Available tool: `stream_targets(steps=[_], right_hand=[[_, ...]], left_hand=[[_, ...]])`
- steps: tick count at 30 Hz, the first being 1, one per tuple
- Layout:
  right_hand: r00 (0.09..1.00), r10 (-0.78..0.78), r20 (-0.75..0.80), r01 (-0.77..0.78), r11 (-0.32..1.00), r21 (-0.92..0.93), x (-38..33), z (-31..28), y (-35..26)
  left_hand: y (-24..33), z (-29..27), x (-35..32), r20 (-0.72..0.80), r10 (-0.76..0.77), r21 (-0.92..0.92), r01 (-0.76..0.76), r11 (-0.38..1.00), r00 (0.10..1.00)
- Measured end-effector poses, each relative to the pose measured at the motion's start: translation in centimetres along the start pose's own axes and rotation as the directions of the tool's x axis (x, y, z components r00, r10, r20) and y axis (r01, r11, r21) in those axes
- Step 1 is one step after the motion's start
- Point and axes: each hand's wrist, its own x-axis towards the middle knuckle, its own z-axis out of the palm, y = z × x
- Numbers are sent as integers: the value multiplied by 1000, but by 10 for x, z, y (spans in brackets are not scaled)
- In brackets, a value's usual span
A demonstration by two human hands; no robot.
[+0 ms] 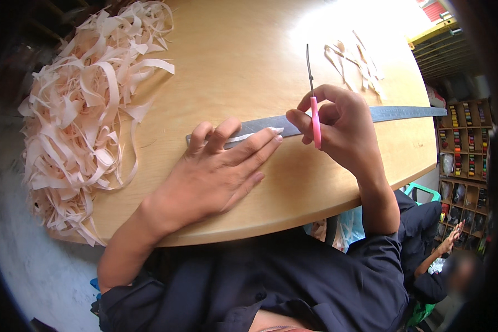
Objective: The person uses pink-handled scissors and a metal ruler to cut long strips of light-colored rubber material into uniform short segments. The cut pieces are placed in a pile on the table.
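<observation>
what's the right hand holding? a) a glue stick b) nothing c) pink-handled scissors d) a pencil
c: the right hand grips pink-handled scissors, blades pointing up away from the person, above the long metal ruler that the left hand presses flat on the wooden table.

Along the right wall stands a wooden shelf unit [466, 141] of small cubbyholes, stacked with little packages [457, 148] in red, green, yellow and dark colours; their shapes are too small to make out. I see no signs or screens.
</observation>
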Motion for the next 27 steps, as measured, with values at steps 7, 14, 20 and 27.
stream_targets(steps=[7, 14, 20, 27], right_hand=[[1000, -14, 19, 13, 1000, 17, -1, -2, -1], [976, -207, 63, 212, 974, -86, -6, 9, 4], [923, -378, 69, 381, 884, -270, -5, 21, 2], [925, -352, 145, 381, 861, -337, -5, 17, 3]], left_hand=[[-1, 1, 0, -21, 5, -21, -6, 1000, 1000], [-14, -23, -3, -34, -138, -117, 133, 984, 990], [-60, -69, -22, -496, -416, -268, 321, 908, 762], [-65, -75, -24, -493, -490, -344, 356, 869, 719]])
